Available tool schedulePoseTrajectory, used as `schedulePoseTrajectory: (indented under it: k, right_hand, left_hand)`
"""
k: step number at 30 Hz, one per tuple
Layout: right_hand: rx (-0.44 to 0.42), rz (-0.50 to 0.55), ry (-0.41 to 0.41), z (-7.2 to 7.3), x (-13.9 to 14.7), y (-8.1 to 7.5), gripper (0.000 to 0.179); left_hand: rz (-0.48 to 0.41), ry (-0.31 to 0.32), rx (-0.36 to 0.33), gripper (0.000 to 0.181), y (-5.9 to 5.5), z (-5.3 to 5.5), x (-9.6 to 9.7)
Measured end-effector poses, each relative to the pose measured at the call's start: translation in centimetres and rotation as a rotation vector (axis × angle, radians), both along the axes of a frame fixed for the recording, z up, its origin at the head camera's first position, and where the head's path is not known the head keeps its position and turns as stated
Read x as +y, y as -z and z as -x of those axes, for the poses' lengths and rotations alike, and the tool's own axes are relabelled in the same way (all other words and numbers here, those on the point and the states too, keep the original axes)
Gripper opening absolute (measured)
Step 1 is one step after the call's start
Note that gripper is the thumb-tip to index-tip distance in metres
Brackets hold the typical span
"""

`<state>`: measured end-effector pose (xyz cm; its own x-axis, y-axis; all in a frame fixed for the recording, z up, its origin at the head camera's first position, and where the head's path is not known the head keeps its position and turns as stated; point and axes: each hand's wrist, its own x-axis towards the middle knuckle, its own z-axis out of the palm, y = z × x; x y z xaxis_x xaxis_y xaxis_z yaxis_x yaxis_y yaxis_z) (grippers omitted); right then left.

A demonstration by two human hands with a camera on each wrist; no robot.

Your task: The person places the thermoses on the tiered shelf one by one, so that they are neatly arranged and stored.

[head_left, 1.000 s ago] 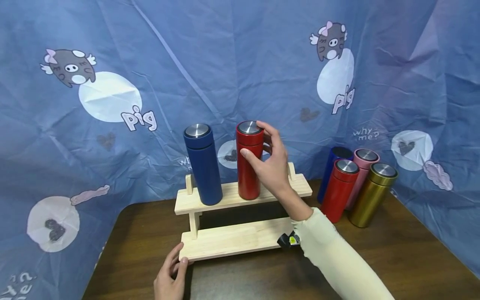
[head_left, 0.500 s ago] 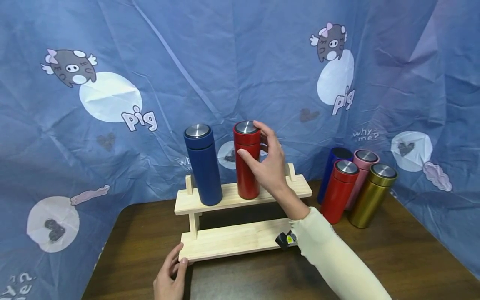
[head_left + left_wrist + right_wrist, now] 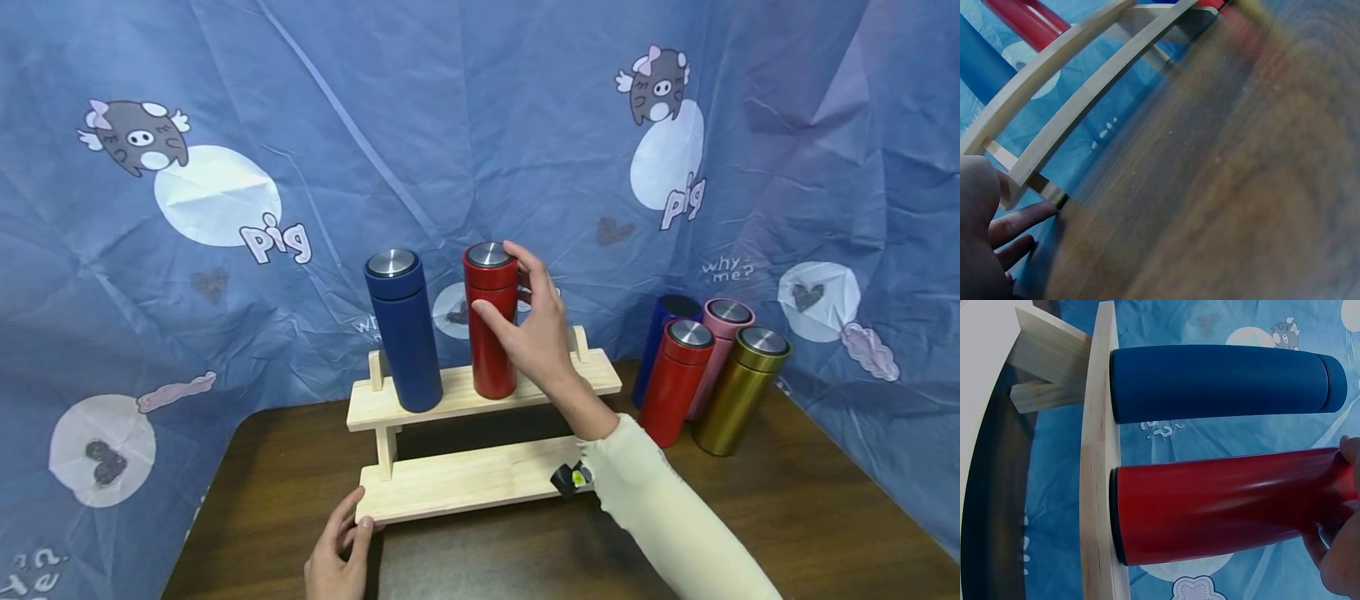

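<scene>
Right hand point(image 3: 543, 333) curved round upper part of red flask point(image 3: 492, 350), spread to flask's width, thumb front, fingers far side. Red flask upright on upper shelf point(image 3: 457, 387) of rack point(image 3: 385, 450), right of blue flask point(image 3: 407, 342), gap between. Left hand point(image 3: 337, 550) nearly closed, pinches left end of lower shelf point(image 3: 465, 479). Right of rack, on table point(image 3: 487, 558): second red flask point(image 3: 675, 387), gold flask point(image 3: 738, 396), pink flask point(image 3: 710, 371), second blue flask point(image 3: 651, 367), grouped close. Blue cloth point(image 3: 465, 125) behind.
</scene>
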<state>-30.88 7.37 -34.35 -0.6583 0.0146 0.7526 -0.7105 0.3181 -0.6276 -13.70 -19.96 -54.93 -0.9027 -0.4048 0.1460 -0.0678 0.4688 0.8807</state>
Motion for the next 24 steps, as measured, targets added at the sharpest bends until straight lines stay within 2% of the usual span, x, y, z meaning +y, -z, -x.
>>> schedulePoseTrajectory:
  k: [9, 17, 24]
  right_hand:
    - [-0.010, -0.016, 0.002, -0.11, 0.15, -0.20, 0.078]
    - [0.003, -0.046, 0.001, -0.13, 0.46, -0.22, 0.085]
    - [0.013, -0.044, -0.009, -0.52, 0.95, -0.38, 0.089]
  left_hand:
    - [-0.004, -0.007, -0.020, 0.045, -0.16, 0.04, 0.21]
    - [0.003, -0.002, 0.007, 0.045, -0.15, -0.06, 0.05]
    - [0.021, -0.019, -0.018, 0.045, -0.14, -0.01, 0.26]
